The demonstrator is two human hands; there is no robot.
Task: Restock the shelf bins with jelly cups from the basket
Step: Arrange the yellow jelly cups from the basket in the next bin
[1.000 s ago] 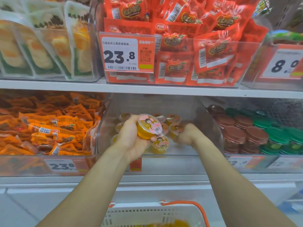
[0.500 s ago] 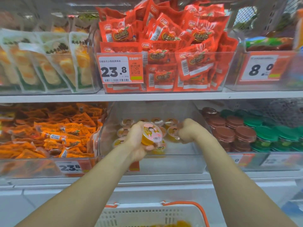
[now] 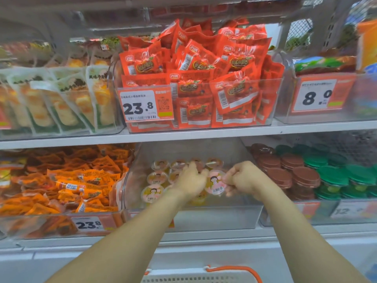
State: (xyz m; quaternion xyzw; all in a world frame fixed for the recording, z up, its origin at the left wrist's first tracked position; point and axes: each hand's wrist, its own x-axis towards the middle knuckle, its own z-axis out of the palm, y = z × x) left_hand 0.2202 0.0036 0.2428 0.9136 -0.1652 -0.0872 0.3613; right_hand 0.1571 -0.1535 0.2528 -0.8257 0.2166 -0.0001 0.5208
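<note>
Clear bin (image 3: 204,219): middle of lower shelf, jelly cups (image 3: 157,177) in rows at its back.
Left hand (image 3: 190,180): fingers spread, reaching over the cups.
Right hand (image 3: 243,178): pinching one tilted jelly cup (image 3: 215,183).
Basket (image 3: 195,277): white, orange handle, below.

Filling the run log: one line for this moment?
phase: placing | right hand: pinching jelly cup | left hand: among cups | site: clear bin
</note>
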